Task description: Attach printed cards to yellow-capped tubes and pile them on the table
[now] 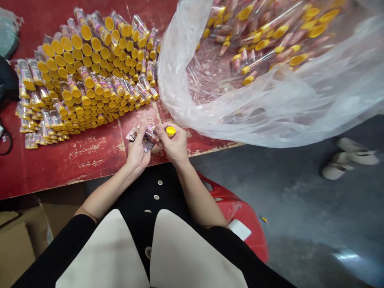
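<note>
My left hand (pixel 137 151) is closed on a small bunch of printed plastic sleeves (pixel 149 141) above the table's front edge. Curled beside it, my right hand (pixel 177 147) holds a yellow cap (pixel 171 131), its open side facing up. Whether a tube hangs below that cap is hidden by the fingers. The right thumb and fingertip reach the right edge of the sleeves. Beyond my hands, a large stack of capped clear tubes (pixel 96 90) lies on its side, yellow ends toward me.
A big clear plastic bag (pixel 210 114) with many loose yellow-capped tubes (pixel 264 42) spreads over the right of the red table (pixel 87 158). A red stool (pixel 246 218) stands below right, with a white object on it. Cardboard (pixel 18 244) lies at lower left.
</note>
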Available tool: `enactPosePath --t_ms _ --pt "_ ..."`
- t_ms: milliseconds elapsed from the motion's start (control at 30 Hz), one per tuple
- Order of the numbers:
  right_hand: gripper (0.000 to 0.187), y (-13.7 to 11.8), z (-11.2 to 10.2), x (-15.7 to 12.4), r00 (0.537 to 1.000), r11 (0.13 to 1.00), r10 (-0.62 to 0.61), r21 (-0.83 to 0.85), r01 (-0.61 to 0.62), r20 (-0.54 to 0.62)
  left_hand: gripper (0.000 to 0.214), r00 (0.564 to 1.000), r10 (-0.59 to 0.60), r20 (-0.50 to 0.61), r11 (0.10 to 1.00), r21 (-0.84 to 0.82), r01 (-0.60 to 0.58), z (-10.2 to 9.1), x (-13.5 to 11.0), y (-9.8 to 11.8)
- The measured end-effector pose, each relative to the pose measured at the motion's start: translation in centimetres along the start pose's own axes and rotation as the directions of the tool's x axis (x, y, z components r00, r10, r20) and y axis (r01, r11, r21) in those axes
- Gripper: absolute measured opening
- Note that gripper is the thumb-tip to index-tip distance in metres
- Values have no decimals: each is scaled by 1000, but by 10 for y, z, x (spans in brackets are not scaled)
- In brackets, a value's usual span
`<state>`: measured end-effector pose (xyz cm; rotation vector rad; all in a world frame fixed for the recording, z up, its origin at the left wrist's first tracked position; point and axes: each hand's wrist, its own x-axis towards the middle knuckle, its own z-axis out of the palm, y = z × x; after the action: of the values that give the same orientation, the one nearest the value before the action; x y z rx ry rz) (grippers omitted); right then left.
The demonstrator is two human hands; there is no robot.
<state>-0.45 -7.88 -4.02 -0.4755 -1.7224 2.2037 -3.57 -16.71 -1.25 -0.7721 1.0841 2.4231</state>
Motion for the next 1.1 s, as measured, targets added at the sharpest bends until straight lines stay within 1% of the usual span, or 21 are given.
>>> enactPosePath --t_ms 67,133,233,300,400,467,533,600,667,733,800,833,900,933,1000,1100 --pt "40 -1 -6 -4 1000 995 -4 97 3 6 31 1000 -29 -7 1000 7 29 -3 1 3" --pt "40 -4 -13 -11 997 991 -67 113 71 -47 33 999 -33 -19 999 18 34 -6 1 5" --pt "39 -9 -18 -20 982 984 -177 17 179 -69 33 998 -54 -17 998 22 55 -9 0 6" --pt "42 -8 -16 -24 961 962 -270 -69 265 -69 32 995 -99 1 995 19 99 -8 -4 5" --pt "42 0 -12 -25 904 903 -410 -187 386 -117 30 982 -187 28 982 46 186 -6 -10 5" --pt "39 4 -14 -28 867 866 -480 -227 445 -134 28 978 -205 40 977 67 202 -5 -13 5" --pt "35 5 -20 -34 838 819 -537 -299 490 -100 26 985 -166 48 984 69 163 -5 -14 6" --pt "34 2 -29 -41 812 745 -584 -407 528 -16 26 995 -86 51 994 72 82 -6 -15 8" --pt "39 -4 -38 -48 785 655 -611 -492 573 101 29 999 -14 51 995 101 9 -7 -15 9" --pt "49 -9 -43 -54 751 573 -631 -537 619 192 32 998 42 44 989 138 -48 -8 -16 9" --pt "56 -13 -43 -59 722 521 -655 -561 644 221 36 995 93 40 982 161 -98 -8 -17 8" --pt "58 -14 -42 -60 714 511 -666 -563 649 218 38 992 115 46 979 163 -121 -8 -17 8" --pt "56 -16 -40 -63 721 529 -656 -547 649 222 41 988 131 79 976 165 -143 -9 -17 5" --pt "53 -17 -38 -64 742 558 -633 -536 634 219 42 987 127 99 976 166 -142 -9 -17 4" --pt "45 -17 -36 -65 802 639 -571 -518 568 175 43 986 114 125 976 169 -134 -10 -17 2" --pt "39 -17 -32 -67 859 730 -510 -503 462 49 43 990 95 108 976 184 -114 -12 -17 -1"
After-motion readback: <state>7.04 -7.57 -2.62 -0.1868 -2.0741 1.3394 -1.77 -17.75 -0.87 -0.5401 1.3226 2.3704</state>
